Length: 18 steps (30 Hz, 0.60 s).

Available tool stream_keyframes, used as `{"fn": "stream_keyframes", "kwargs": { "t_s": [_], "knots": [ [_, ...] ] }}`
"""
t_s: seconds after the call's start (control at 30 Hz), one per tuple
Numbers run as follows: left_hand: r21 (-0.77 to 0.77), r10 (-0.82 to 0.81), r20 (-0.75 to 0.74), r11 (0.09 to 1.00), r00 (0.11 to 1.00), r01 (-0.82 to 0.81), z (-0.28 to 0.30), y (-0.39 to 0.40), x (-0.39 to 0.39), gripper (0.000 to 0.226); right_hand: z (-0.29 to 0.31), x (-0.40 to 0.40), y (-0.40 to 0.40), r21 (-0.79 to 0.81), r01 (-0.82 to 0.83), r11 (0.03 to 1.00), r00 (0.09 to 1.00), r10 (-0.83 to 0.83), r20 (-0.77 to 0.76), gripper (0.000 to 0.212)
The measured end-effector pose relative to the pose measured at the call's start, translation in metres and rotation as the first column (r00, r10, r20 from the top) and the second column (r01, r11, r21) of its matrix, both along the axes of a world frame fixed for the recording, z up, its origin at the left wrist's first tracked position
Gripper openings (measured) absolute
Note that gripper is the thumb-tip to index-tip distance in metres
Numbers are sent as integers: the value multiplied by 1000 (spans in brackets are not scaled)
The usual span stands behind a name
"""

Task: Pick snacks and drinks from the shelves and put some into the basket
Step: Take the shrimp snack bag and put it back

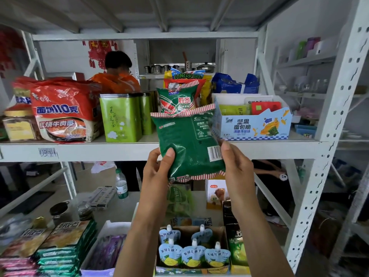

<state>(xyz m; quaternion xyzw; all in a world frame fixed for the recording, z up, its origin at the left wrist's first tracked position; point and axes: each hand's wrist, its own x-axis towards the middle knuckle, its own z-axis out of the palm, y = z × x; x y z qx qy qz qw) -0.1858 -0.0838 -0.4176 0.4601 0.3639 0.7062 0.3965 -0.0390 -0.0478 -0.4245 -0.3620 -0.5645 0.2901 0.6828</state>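
Note:
A green snack bag (189,142) with red-and-white striped ends is held up in front of the upper shelf, its back with the barcode facing me. My left hand (159,168) grips its lower left side, thumb on the front. My right hand (237,166) pinches its lower right edge beside the barcode. Behind it on the shelf stands a matching green shrimp-stick bag (176,100) showing its front. No basket is in view.
The upper shelf (79,150) carries a red noodle pack (63,110), green tea tins (120,116) and a blue-white snack box (253,124). Below are juice pouches (191,250) in a carton, a water bottle (121,183) and stacked biscuit packs (65,246). A person (117,74) stands behind the shelf.

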Motion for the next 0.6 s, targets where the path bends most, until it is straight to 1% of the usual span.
{"fn": "stream_keyframes", "kwargs": {
  "t_s": [0.07,0.2,0.27,0.3,0.4,0.53,0.6],
  "knots": [
    [-24,0,-39,1000,999,-1,0,0,1,8,-2,1,-1,-31,-53,998,999,53,-7,28],
    [-44,3,-74,999,997,-7,-1,1,-2,19,-6,5,-2,-66,-85,994,994,80,-70,30],
    [-65,-10,-55,998,998,6,0,2,-2,25,-4,5,-3,-82,-82,993,991,72,-117,26],
    [-69,-17,-47,998,999,13,1,2,-3,25,-4,6,-3,-96,-87,992,988,73,-135,23],
    [-58,-51,-89,997,995,46,5,3,-5,27,-4,8,-3,-151,-118,981,981,91,-172,15],
    [-56,-71,-75,996,995,67,6,3,-7,27,-3,7,-4,-214,-173,961,959,114,-261,15],
    [-53,-71,-71,996,995,68,6,3,-8,26,-2,7,-5,-219,-187,958,953,122,-279,15]
  ]
}}
